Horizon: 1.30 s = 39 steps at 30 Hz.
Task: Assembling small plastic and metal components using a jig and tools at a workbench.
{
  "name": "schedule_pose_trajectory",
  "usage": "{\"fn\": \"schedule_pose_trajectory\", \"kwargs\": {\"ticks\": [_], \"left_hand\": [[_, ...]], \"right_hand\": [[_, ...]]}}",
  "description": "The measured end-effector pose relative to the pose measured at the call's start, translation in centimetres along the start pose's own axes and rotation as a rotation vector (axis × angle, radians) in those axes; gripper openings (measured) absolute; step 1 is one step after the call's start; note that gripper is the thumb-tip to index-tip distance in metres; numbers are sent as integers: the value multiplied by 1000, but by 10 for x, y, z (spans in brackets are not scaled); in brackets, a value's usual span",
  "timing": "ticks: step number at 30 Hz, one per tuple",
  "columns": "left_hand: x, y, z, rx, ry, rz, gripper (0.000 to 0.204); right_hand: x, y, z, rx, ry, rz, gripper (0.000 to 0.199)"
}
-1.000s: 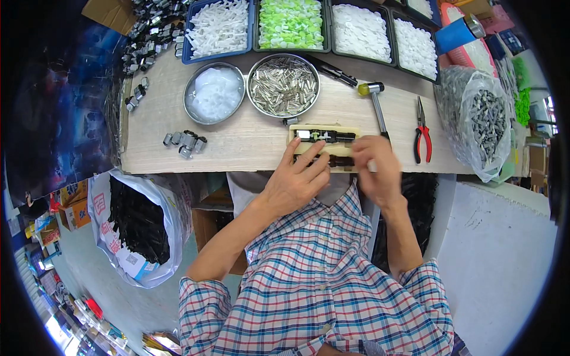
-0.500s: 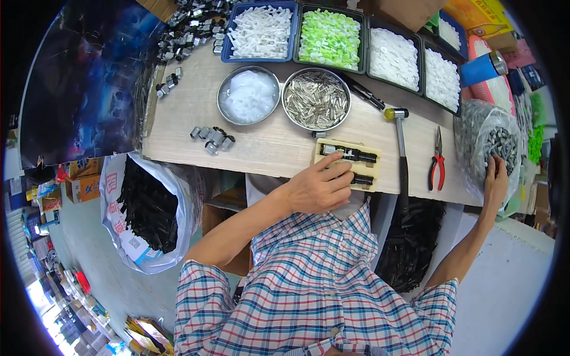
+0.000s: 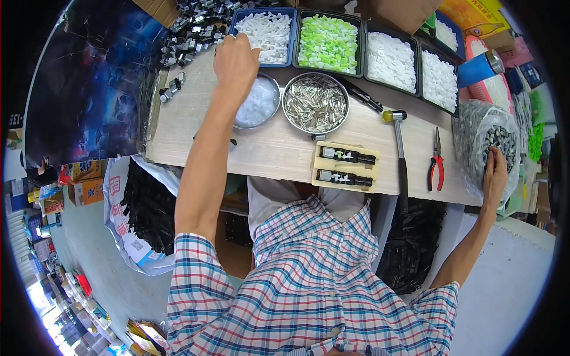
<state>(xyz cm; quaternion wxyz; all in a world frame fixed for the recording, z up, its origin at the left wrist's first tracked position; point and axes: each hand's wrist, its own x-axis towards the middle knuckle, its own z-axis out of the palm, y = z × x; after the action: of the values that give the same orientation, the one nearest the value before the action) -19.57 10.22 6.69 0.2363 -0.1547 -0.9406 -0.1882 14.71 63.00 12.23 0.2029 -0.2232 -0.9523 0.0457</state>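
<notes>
My left hand [image 3: 236,60] reaches far forward over the wooden bench [image 3: 279,148], its fingers at the near edge of the blue tray of white plastic parts [image 3: 266,28], above the round metal bowl of clear pieces [image 3: 259,102]. Whether it holds anything cannot be told. My right hand [image 3: 494,175] is stretched out to the right, fingers dipping into a clear plastic bag of small dark metal parts [image 3: 484,136]. A pale wooden jig [image 3: 346,167] with two black-and-silver parts lying in it sits at the bench's front edge, untouched.
A round bowl of metal pins [image 3: 315,102], a small hammer [image 3: 399,151] and red-handled pliers [image 3: 436,163] lie on the bench. Trays of green [image 3: 329,41] and white parts [image 3: 390,54] line the back. Loose metal clips [image 3: 190,32] pile at back left. Bags of black parts [image 3: 148,207] hang below.
My left hand left the wooden jig and reached forward to the tray of white parts. My right hand, at the jig a second ago, stays at the bag on the right.
</notes>
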Motion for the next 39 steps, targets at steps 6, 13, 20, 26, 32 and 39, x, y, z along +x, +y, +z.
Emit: {"fn": "schedule_pose_trajectory", "kwargs": {"ticks": [6, 13, 20, 26, 32, 39], "left_hand": [[6, -15, 4, -15, -165, 16, 22], [7, -12, 3, -220, -14, -16, 17], [-2, 8, -26, -813, -44, -256, 11], [-72, 10, -51, -558, -130, 3, 11], [-103, -3, -55, -439, -130, 122, 9], [-109, -2, -36, -252, -109, 312, 19]], "right_hand": [[0, 12, -11, 147, -153, 10, 25], [3, 27, -15, 255, -227, 24, 24], [-1, 16, -9, 177, -79, -3, 18], [-11, -3, -3, 375, 240, 26, 23], [-46, -105, 4, 679, 166, 77, 21], [-100, -257, 35, 951, -323, -226, 19]]}}
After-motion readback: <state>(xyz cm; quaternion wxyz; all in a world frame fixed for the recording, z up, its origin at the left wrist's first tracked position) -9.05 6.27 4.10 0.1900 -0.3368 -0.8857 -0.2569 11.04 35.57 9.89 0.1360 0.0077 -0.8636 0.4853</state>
